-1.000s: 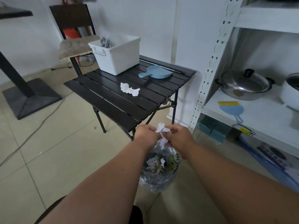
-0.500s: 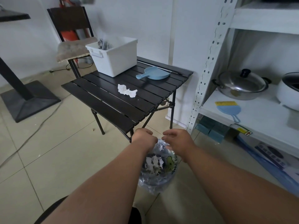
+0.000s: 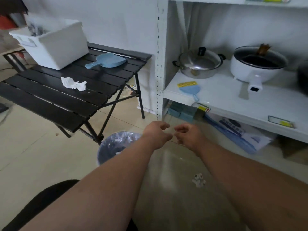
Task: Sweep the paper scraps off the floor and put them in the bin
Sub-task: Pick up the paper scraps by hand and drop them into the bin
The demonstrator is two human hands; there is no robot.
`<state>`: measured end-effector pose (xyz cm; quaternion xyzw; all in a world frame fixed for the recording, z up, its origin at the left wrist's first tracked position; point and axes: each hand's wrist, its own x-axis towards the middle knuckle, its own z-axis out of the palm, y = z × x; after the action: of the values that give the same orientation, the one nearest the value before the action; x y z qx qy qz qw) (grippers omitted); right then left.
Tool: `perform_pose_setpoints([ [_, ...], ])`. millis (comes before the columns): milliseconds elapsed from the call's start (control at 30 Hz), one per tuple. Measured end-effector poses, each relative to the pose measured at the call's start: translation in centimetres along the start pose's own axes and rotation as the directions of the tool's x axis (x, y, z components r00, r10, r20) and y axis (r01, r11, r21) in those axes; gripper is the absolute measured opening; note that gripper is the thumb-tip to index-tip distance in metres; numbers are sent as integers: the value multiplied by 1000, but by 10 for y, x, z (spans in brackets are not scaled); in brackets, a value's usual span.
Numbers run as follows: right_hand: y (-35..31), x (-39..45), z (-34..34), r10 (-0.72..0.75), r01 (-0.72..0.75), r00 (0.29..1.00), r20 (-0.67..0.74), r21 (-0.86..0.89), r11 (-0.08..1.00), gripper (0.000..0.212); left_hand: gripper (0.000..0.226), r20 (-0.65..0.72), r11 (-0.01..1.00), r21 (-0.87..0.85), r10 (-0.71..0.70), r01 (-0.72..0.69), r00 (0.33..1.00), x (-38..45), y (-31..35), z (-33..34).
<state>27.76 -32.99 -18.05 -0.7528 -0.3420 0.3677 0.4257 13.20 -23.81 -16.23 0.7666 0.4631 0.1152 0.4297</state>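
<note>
The bin, lined with a clear plastic bag, stands on the floor by the leg of the black slatted table; my left forearm covers its right side. My left hand and my right hand hover side by side just right of the bin, fingers loosely curled, holding nothing. One paper scrap lies on the floor between my forearms. Crumpled white paper lies on the table. A blue dustpan rests further back on the table, and a small blue brush lies on the shelf.
A white plastic crate stands on the table's far left. The white metal shelf unit on the right carries a steel pot and a white electric cooker. A blue-and-white box lies under the shelf.
One second ago both hands held paper scraps over the bin; the scraps dropped in. My hands, now holding nothing, and the view have shifted right, away from the bin.
</note>
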Motion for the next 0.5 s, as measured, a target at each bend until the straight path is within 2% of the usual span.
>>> perform_pose_setpoints([
  [100,38,4,-40,54,-58,997,-64,-60,997,20,58,117,995,76,53,-62,992,9,14,42],
  [200,80,8,-69,104,-115,992,-68,-177,978,25,60,196,989,121,64,-89,978,21,17,84],
  [333,136,13,-88,177,-185,983,-55,-249,951,30,60,288,987,154,8,-54,958,37,2,138],
  [500,207,24,-92,249,-200,968,40,-481,854,52,61,394,966,257,-91,-15,915,53,-37,205],
])
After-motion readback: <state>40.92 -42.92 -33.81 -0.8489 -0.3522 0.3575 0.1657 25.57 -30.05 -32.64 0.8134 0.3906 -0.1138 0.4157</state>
